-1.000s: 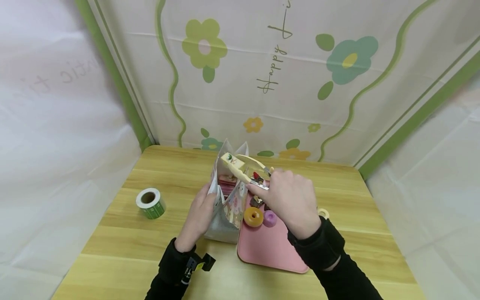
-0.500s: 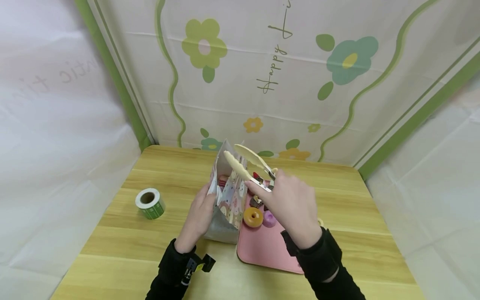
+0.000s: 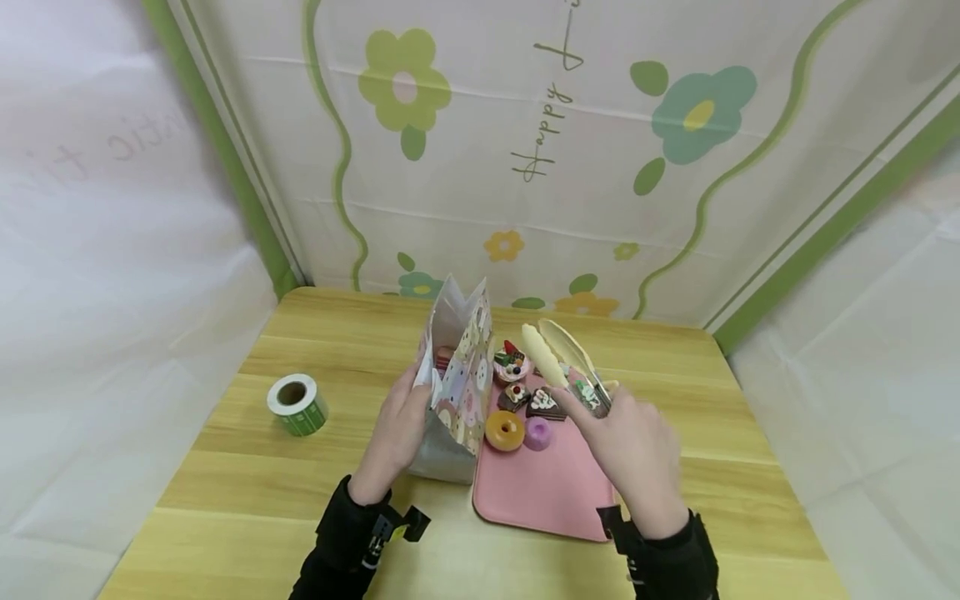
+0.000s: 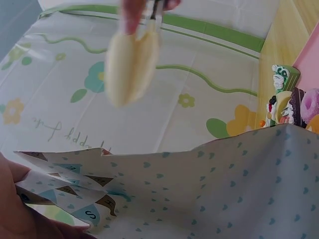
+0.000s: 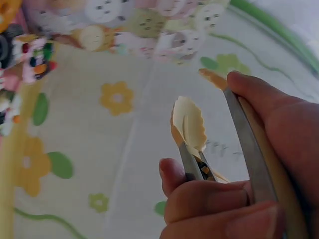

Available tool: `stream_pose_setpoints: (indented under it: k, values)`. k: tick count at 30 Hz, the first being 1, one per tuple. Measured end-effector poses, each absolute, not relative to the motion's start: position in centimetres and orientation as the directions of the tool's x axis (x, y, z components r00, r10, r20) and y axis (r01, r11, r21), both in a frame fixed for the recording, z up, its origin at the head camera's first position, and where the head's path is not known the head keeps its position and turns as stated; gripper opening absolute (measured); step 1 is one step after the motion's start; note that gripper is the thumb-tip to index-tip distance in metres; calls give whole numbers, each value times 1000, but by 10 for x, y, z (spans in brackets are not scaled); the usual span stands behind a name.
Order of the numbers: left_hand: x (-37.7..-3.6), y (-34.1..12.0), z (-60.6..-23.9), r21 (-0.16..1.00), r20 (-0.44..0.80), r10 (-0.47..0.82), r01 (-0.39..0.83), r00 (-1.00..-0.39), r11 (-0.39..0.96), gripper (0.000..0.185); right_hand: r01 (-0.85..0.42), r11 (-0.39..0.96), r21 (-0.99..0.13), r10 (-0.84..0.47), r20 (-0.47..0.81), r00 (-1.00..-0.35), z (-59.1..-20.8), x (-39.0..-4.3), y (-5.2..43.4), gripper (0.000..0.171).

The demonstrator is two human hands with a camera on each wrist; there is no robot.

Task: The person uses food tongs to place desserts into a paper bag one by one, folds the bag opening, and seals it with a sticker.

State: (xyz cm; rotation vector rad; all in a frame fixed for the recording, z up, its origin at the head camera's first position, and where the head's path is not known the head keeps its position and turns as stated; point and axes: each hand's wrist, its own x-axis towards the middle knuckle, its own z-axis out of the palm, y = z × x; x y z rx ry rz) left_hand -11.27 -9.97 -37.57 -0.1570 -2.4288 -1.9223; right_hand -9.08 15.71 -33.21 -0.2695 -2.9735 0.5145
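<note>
A paper bag (image 3: 467,383) with a colourful printed side stands upright, its mouth spread. My left hand (image 3: 396,429) grips the bag's left edge; a reddish thing shows inside. My right hand (image 3: 637,450) holds tongs with cream tips (image 3: 546,354), apart and with nothing between them, above the back of a pink tray (image 3: 536,496). On the tray lie an orange doughnut (image 3: 494,440), a purple doughnut (image 3: 537,440), a chocolate cake slice (image 3: 545,407) and a fruit-topped cupcake (image 3: 512,368). A green cake (image 3: 588,395) is partly hidden behind the tongs. The left wrist view shows the bag's heart-dotted inside (image 4: 209,189).
A roll of green and white labels (image 3: 302,414) stands on the wooden table (image 3: 240,475), left of the bag. A printed white curtain (image 3: 465,183) hangs at the back, with pale cloth walls at both sides. The tray touches or nearly touches the bag's right side.
A small cream-coloured cake piece left the tongs at the bag's mouth and is out of sight. My right hand then moved right with the tongs, over the tray. My left hand stayed on the bag.
</note>
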Motion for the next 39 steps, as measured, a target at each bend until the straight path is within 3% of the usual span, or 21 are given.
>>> stream_pose_setpoints:
  k: [8, 39]
  values:
    - [-113, -98, -375, 968, 72, 50, 82, -996, 237, 41, 242, 901, -359, 208, -131, -969, -378, -83, 166, 75]
    - [-112, -98, -373, 964, 82, 70, 97, -994, 249, 39, 292, 912, -289, 257, -153, -954, -447, -60, 197, 76]
